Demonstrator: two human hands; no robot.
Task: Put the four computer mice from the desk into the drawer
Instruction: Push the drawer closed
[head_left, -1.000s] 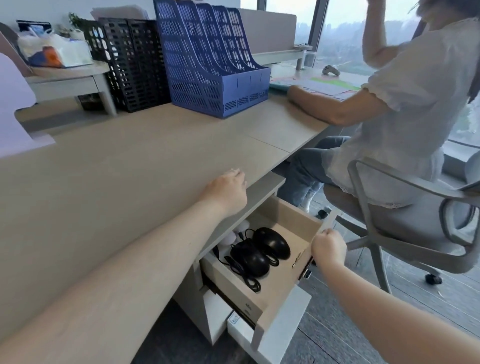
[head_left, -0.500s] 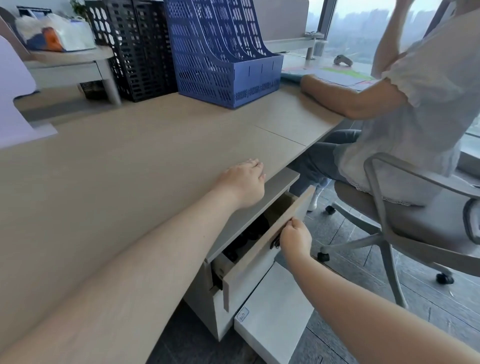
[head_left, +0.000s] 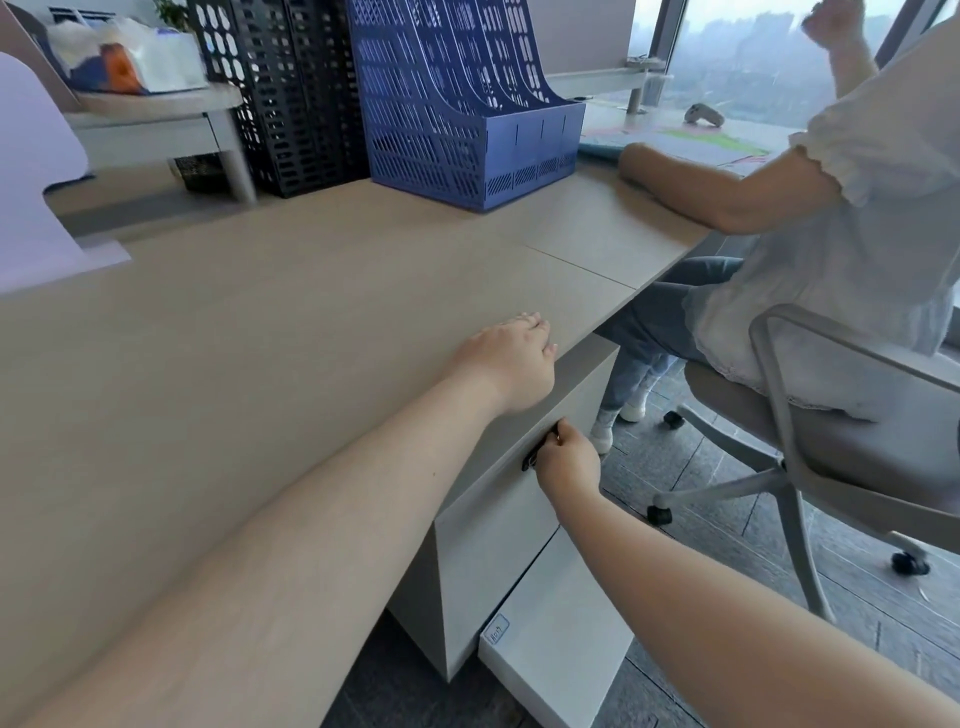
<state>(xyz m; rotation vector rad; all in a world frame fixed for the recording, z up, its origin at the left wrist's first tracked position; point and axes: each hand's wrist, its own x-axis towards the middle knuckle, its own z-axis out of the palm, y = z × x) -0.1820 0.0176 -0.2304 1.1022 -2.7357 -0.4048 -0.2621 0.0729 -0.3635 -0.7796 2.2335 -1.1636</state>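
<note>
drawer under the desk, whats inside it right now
Nothing inside shows: the drawer is pushed shut, its front flush with the cabinet, so any mice are hidden. Visible are only its pale front and dark handle, gripped by the right hand.

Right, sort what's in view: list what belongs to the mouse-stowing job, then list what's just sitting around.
Job:
drawer, shut
handle
right hand, on the handle
left hand, flat on the desk
No mice visible.

Just there:
blue file rack
black file rack
office chair
seated person
lower drawer, ajar
</note>
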